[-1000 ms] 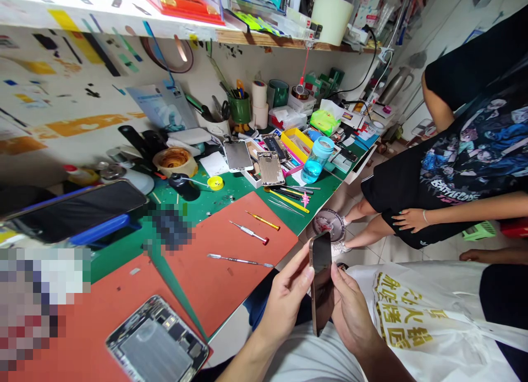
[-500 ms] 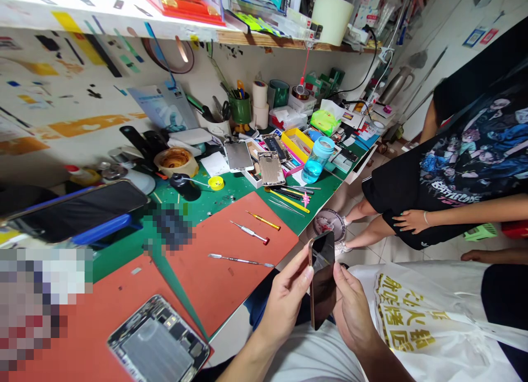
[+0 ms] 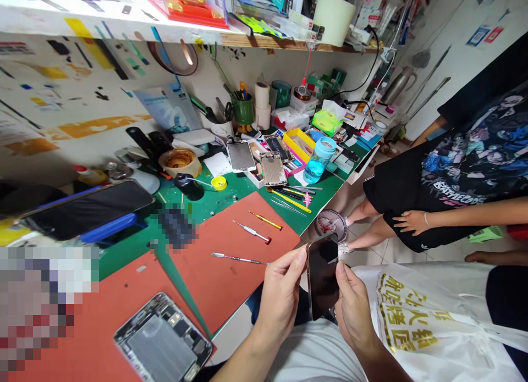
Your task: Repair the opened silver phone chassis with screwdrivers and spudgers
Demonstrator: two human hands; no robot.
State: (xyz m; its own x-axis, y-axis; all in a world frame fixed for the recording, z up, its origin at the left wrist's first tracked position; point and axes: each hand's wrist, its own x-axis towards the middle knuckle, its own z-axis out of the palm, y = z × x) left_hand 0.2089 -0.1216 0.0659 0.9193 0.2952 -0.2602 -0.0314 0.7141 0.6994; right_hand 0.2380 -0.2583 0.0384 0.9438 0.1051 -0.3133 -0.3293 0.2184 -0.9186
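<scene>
The phone (image 3: pixel 323 276) at lower middle has a smooth, shiny black glass front and a thin gold metal edge. The orange-red repair mat (image 3: pixel 231 283) looks like matt rubber. The pry tool (image 3: pixel 238 258) on it is thin, shiny metal. At lower left, the open phone body (image 3: pixel 163 338) shows dull grey metal. The shelf edge (image 3: pixel 289 42) at the top is brown wood. The water bottle (image 3: pixel 317 163) is clear, smooth plastic. At lower right, the white bag (image 3: pixel 433 316) looks like thin, soft plastic.
</scene>
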